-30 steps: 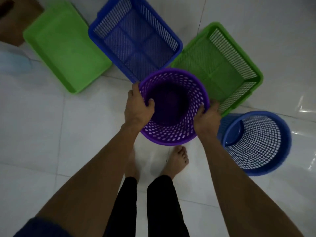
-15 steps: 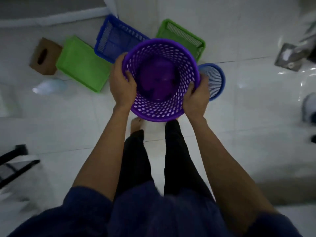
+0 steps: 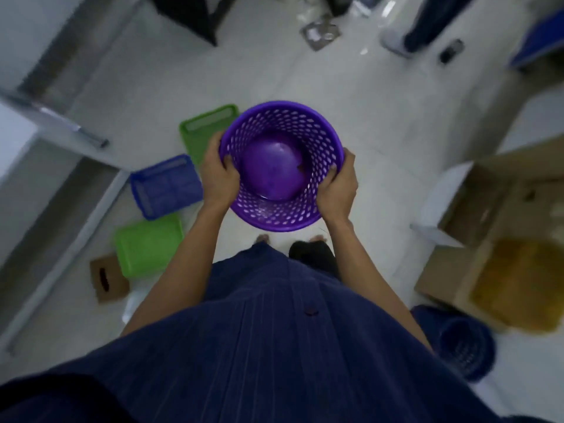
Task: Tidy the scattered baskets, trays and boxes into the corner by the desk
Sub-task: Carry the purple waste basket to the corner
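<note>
I hold a round purple basket (image 3: 280, 166) upright at waist height, mouth up. My left hand (image 3: 218, 175) grips its left rim and my right hand (image 3: 338, 184) grips its right rim. On the floor to the left lie a green mesh basket (image 3: 201, 129), a blue mesh basket (image 3: 166, 186), a green tray (image 3: 148, 245) and a small brown tissue box (image 3: 106, 277). A round blue basket (image 3: 464, 346) lies on its side at the lower right.
Open cardboard boxes (image 3: 500, 209) stand at the right, one with yellow filling (image 3: 518, 288). A grey desk edge and leg (image 3: 61, 123) run along the left. Dark furniture legs (image 3: 195, 16), a metal floor plate (image 3: 320, 33) and blurred items lie at the far top.
I have lifted the purple basket off the floor and straightened up. My view has swung round, so the floor baskets now sit to my left and the boxes appear at the right.
</note>
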